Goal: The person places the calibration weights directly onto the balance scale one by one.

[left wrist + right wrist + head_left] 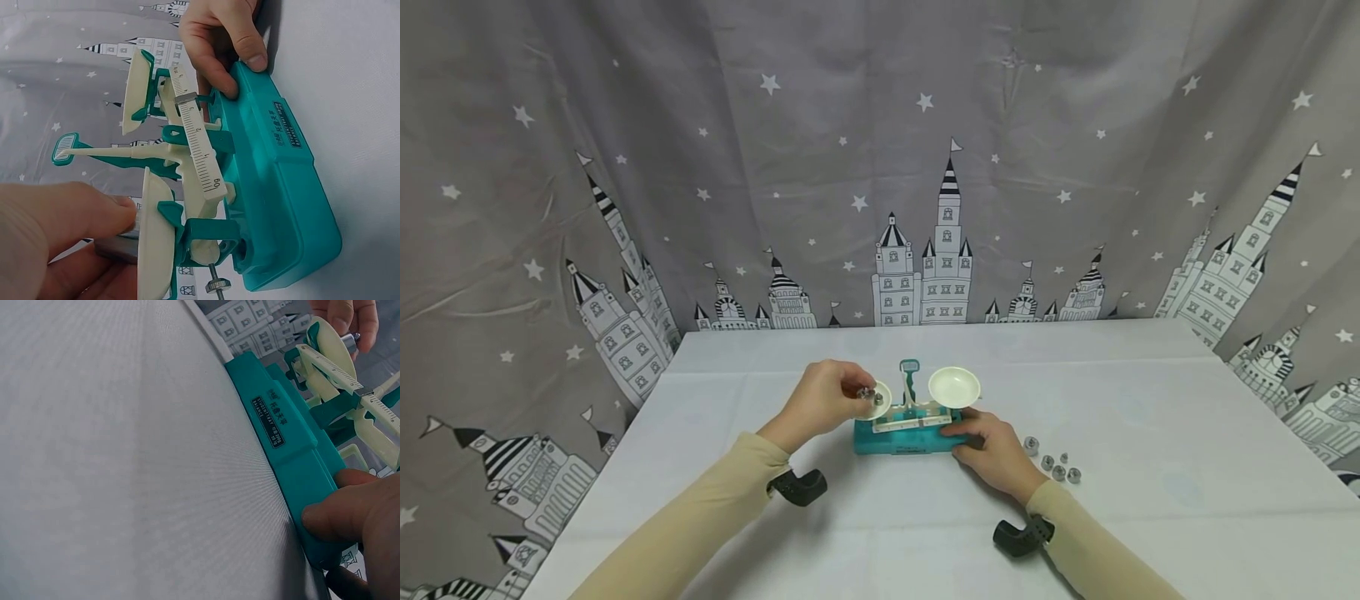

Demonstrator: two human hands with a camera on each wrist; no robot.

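A small balance scale with a teal base (898, 441) stands on the table, its beam tilted with the left side lower. My left hand (827, 397) is at the left pan (156, 231), pinching a metal weight (119, 247) between thumb and fingers. In the head view another small weight (878, 399) shows at that pan, close to the fingertips. The right pan (955, 387) sits higher and holds nothing. With thumb and fingers, my right hand (996, 454) grips the right end of the base; the right wrist view shows its thumb (331, 515) on the front face.
Several metal weights (1058, 472) stand on the white tabletop (1150, 400), to the right of my right hand. Behind the table hangs a grey curtain (850, 125) printed with castles and stars. The scale's upright pointer (909, 379) rises between the two pans.
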